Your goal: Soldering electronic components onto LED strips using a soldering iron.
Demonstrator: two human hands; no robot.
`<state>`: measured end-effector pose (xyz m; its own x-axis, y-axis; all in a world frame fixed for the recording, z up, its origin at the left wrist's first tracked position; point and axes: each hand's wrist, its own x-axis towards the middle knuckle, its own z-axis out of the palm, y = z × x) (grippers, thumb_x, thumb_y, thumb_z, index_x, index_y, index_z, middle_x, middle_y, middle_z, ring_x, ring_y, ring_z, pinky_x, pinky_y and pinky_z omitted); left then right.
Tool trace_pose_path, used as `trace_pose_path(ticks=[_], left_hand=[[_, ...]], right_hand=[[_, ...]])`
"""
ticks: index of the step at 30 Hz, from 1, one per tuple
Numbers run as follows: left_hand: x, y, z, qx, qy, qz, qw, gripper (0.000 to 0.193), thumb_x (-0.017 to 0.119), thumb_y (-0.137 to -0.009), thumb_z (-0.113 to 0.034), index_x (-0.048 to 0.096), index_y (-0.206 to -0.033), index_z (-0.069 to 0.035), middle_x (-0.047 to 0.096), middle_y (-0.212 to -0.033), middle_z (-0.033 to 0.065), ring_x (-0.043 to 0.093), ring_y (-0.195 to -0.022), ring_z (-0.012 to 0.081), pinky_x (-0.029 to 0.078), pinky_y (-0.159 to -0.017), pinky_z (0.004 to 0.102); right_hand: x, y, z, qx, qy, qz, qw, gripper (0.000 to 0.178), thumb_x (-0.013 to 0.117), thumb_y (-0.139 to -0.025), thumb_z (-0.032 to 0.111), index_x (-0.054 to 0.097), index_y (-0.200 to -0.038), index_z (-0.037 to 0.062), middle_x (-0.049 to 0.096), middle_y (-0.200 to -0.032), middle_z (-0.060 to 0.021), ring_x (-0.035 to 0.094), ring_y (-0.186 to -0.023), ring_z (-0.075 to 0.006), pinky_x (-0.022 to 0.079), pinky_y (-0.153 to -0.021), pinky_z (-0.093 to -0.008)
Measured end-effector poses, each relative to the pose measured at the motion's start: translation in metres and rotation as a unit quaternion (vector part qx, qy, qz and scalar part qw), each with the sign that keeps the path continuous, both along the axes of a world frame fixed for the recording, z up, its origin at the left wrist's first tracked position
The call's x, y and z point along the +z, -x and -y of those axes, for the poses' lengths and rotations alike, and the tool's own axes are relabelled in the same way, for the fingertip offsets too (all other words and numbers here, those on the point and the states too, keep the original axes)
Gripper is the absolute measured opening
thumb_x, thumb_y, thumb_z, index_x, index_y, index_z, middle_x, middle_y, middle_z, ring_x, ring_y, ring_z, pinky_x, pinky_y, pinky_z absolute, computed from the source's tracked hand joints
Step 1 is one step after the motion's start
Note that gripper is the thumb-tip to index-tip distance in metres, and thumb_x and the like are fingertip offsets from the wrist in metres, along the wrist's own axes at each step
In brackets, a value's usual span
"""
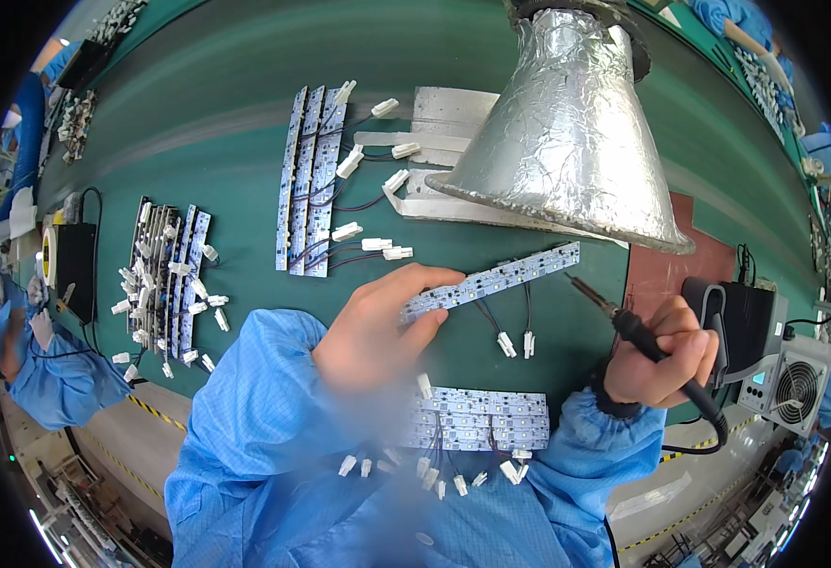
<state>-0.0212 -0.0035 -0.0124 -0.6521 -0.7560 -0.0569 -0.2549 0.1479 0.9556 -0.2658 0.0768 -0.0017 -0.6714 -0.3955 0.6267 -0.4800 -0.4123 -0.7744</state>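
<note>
My left hand (377, 327) pinches the left end of a long, narrow LED circuit board (500, 277), tilted up toward the right. Two dark wire leads with white connectors (506, 345) hang off the board's lower edge. In my right hand (666, 360) is a soldering iron (638, 333), gripped by its dark handle. The iron's tip points up and left, just off the board's right end; contact is not visible. Close to my body lies a group of similar boards (491, 417), their wires and white connectors trailing toward me. A blurred patch hides part of my left wrist.
A foil-covered fume hood (567, 123) looms at the back right. More boards (311, 180) lie behind my left hand, and a stack (164, 275) sits at left. A black soldering station (742, 317) and a fan unit (794, 388) stand at right. Blue-sleeved co-workers (65, 379) appear along both sides.
</note>
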Motion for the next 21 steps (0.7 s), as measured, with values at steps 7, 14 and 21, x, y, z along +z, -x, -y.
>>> trace_pose_path(ticks=[7,14,21], left_hand=[[0.000,0.002,0.001,-0.001,-0.006,0.010,1.000,0.033,0.062,-0.088,0.002,0.062,-0.120,0.004,0.068,-0.114,0.0171,0.066,-0.105,0.0260,0.049,-0.092,0.0323],[0.002,0.001,0.001,0.005,-0.034,0.015,0.999,0.032,0.062,-0.088,0.002,0.062,-0.120,0.004,0.068,-0.113,0.0161,0.065,-0.104,0.0236,0.049,-0.092,0.0316],[0.000,0.002,0.000,0.006,-0.027,0.011,1.000,0.032,0.063,-0.088,0.002,0.062,-0.120,0.005,0.069,-0.112,0.0158,0.065,-0.103,0.0223,0.049,-0.091,0.0314]], right_hand=[[-0.002,0.013,0.004,-0.035,-0.036,0.001,0.999,0.038,0.046,-0.094,0.018,0.028,-0.062,0.0091,0.029,-0.050,-0.0044,0.026,-0.045,-0.0119,0.021,-0.044,-0.0299],[-0.007,0.014,0.011,-0.033,-0.028,0.004,0.999,0.037,0.046,-0.094,0.016,0.029,-0.062,0.0088,0.026,-0.049,-0.0033,0.022,-0.045,-0.0099,0.019,-0.046,-0.0290],[-0.009,0.017,0.012,-0.041,-0.026,0.001,0.999,0.036,0.045,-0.093,0.013,0.029,-0.062,0.0081,0.027,-0.049,-0.0038,0.022,-0.044,-0.0103,0.020,-0.046,-0.0297]])
